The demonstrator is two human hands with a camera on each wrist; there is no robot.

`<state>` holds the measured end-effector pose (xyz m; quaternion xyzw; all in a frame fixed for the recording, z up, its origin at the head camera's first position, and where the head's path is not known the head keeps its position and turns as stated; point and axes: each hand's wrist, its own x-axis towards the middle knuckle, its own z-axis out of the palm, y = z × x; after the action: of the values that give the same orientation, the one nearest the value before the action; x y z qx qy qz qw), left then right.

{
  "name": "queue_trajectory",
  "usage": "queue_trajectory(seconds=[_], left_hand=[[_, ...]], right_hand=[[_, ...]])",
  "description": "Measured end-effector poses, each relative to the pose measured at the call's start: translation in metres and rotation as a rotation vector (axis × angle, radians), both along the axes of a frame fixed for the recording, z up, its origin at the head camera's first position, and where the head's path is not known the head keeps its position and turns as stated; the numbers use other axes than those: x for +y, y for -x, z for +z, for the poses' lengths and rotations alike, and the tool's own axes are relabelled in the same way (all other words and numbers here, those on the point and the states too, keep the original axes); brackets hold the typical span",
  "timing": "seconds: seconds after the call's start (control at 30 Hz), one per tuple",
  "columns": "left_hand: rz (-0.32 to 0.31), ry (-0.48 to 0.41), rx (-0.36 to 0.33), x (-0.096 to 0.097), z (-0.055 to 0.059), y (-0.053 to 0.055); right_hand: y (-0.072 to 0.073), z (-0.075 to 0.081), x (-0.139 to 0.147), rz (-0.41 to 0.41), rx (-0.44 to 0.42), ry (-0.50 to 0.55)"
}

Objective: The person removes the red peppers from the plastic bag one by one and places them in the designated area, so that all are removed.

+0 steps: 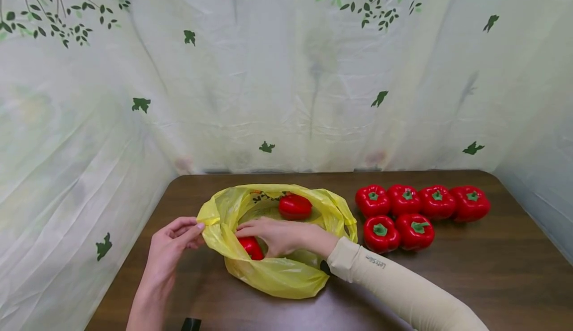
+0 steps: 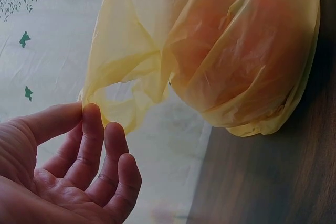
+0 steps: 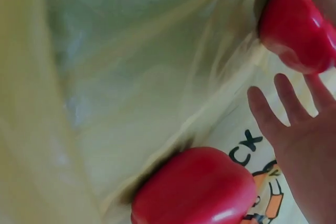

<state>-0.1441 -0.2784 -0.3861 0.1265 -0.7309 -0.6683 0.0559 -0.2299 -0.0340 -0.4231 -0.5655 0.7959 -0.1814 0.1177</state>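
Yellow bag — red peppers inside

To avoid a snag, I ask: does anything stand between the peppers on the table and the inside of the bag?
Yes: the bag's right wall stands between the six peppers and its inside. The right arm also reaches in over that side. Otherwise, the bag is open from above.
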Motion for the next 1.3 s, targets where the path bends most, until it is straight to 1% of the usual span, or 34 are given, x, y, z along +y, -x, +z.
queue_trajectory(seconds=[0.07,0.17,0.3,0.43,0.6,0.8,0.87,0.97,1.1,1.3], left_hand=[[0.002,0.006,-0.007,0.000,0.000,0.000],[0.002,0.023,-0.015,0.000,0.000,0.000],[0.003,0.032,-0.018,0.000,0.001,0.000],[0.007,0.023,-0.022,0.000,0.001,0.000],[0.005,0.019,-0.023,0.000,0.000,0.000],[-0.002,0.008,-0.007,0.001,0.000,0.001],[-0.004,0.005,-0.004,0.001,0.000,0.001],[-0.005,0.008,-0.008,0.001,-0.001,0.001],[-0.010,0.012,-0.011,0.002,-0.001,0.002],[-0.014,0.012,0.004,0.003,-0.002,0.003]], right_hand=[[-0.001,-0.002,-0.001,-0.026,0.019,0.001],[-0.001,-0.001,0.000,-0.057,0.018,0.020],[0.001,0.002,0.002,-0.091,-0.043,0.043],[0.005,0.003,0.006,-0.152,-0.097,0.037],[0.008,0.003,0.011,-0.209,-0.104,0.039],[0.007,0.008,0.013,-0.291,-0.120,0.028],[0.006,0.011,0.013,-0.316,-0.112,0.020],[0.005,0.017,0.015,-0.345,-0.074,0.004],[0.001,0.030,0.019,-0.389,-0.019,-0.004],[-0.009,0.044,0.029,-0.445,0.025,0.036]])
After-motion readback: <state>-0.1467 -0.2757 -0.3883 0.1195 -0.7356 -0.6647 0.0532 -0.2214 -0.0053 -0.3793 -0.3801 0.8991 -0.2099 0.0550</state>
